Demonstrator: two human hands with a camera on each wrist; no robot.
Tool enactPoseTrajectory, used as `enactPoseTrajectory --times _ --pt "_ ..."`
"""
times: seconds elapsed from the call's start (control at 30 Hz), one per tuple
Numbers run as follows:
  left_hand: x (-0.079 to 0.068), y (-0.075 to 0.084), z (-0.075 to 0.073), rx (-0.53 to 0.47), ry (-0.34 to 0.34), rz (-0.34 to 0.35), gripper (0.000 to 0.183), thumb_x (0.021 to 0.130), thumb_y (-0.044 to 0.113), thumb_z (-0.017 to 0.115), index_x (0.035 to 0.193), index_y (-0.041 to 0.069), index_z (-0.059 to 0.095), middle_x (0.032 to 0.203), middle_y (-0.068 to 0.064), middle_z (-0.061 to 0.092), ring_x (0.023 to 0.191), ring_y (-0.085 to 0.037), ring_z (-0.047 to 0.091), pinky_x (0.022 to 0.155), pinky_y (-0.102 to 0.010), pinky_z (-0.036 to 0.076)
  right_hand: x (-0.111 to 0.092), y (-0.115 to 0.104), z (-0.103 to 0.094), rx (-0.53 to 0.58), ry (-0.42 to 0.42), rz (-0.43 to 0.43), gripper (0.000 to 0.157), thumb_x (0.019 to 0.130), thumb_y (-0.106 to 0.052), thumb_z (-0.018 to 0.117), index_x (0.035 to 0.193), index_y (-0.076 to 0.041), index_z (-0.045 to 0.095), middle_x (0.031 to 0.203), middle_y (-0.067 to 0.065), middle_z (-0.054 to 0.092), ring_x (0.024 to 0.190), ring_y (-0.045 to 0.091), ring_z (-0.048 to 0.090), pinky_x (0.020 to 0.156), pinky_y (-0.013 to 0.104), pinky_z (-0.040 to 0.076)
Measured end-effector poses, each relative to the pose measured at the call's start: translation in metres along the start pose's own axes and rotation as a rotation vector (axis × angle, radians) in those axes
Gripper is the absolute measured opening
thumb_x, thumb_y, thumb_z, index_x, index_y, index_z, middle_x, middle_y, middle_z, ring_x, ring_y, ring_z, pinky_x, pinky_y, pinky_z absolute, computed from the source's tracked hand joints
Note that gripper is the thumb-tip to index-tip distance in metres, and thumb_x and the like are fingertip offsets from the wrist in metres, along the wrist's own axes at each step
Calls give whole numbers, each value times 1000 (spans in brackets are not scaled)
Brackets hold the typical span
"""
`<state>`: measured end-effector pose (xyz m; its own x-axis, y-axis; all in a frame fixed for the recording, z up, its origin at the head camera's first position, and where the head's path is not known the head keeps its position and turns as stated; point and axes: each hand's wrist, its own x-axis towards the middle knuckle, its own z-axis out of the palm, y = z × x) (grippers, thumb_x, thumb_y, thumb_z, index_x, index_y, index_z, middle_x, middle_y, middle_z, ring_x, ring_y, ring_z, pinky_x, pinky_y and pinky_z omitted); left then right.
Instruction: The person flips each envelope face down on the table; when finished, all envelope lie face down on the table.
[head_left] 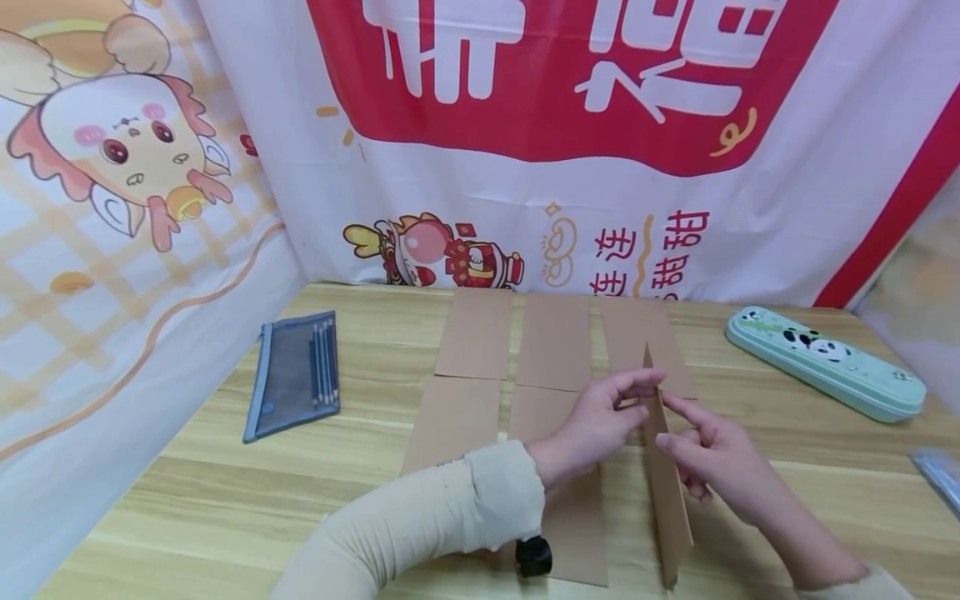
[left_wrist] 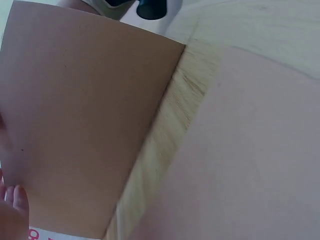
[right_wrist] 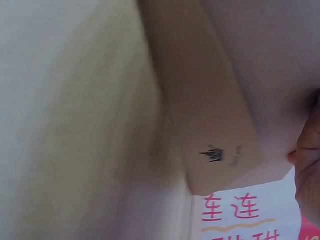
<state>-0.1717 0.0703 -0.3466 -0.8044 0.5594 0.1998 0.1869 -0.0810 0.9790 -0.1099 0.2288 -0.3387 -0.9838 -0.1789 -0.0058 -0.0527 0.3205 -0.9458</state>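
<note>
A brown kraft card piece [head_left: 663,500] stands on its long edge on the table, slightly tilted. My left hand [head_left: 588,421] holds its upper edge from the left. From the other side my right hand [head_left: 723,458] pinches it, index finger at the top edge and thumb against the face. A small dark crown print [right_wrist: 213,154] shows on the piece in the right wrist view. One plain brown face [left_wrist: 85,120] fills much of the left wrist view. Several matching flat pieces [head_left: 555,337] lie in two rows, partly hidden by my left arm.
A blue mesh pencil pouch [head_left: 296,375] with pencils lies at the left. A mint panda pencil case [head_left: 825,358] lies at the back right, and a clear bluish item [head_left: 937,475] shows at the right edge. Printed cloth [head_left: 442,183] hangs behind the wooden table [head_left: 225,517].
</note>
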Motion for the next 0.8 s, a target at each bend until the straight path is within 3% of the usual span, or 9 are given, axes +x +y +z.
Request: enactPoseTrajectory --times 0.1,0.17,0.23,0.33,0.43,0.57,0.7,0.8 --pt "-1 -2 -1 -10 -64 -17 50 87 -11 48 132 10 50 129 -7 56 86 -3 57 57 -12 44 -1 -7 -3 -60 23 50 65 87 -5 56 141 10 23 50 -7 45 36 4 37 31 21 35" --pt "-2 -4 0 -12 -108 -10 51 88 -10 48 134 10 48 133 -7 54 86 0 55 56 -12 44 -3 -11 -5 -100 36 76 66 85 -4 56 141 9 25 50 -6 45 35 4 37 30 21 34" --pt "-2 -5 1 -18 -142 10 51 88 -10 47 136 9 45 136 -6 51 96 -3 56 64 -13 48 -5 -14 -8 -144 41 83 67 83 -5 56 141 8 26 50 -5 45 36 5 37 30 21 34" --pt "-2 -5 2 -62 -173 34 52 89 -10 45 138 7 42 140 -8 46 121 -9 47 88 -16 47 -7 -17 -14 -180 52 109 68 83 -5 56 143 4 26 51 -4 46 37 6 37 31 21 35" --pt "-2 -4 3 -113 -182 40 53 89 -10 44 139 6 39 142 -9 43 126 -13 44 96 -18 43 -10 -17 -21 -183 79 126 66 84 -6 56 144 1 27 52 -4 45 39 6 37 32 21 34" --pt "-4 -5 0 -146 -115 40 50 89 -11 46 136 2 42 136 -15 48 123 -20 48 96 -20 44 -13 -11 -30 -74 146 68 59 88 -3 54 143 -9 34 52 -6 44 40 7 38 30 25 32" --pt "-6 -10 -6 -199 47 -18 45 86 -13 48 129 -3 49 124 -20 55 113 -23 55 91 -23 48 -15 0 -36 199 191 -91 53 90 4 51 133 -26 48 50 -5 44 37 11 34 30 35 20" --pt "-8 -16 -12 -267 138 -75 45 84 -13 48 128 -3 50 117 -20 56 100 -19 58 88 -27 50 -15 8 -37 382 190 -199 55 90 10 44 129 -28 53 52 -4 47 37 17 29 30 35 17"
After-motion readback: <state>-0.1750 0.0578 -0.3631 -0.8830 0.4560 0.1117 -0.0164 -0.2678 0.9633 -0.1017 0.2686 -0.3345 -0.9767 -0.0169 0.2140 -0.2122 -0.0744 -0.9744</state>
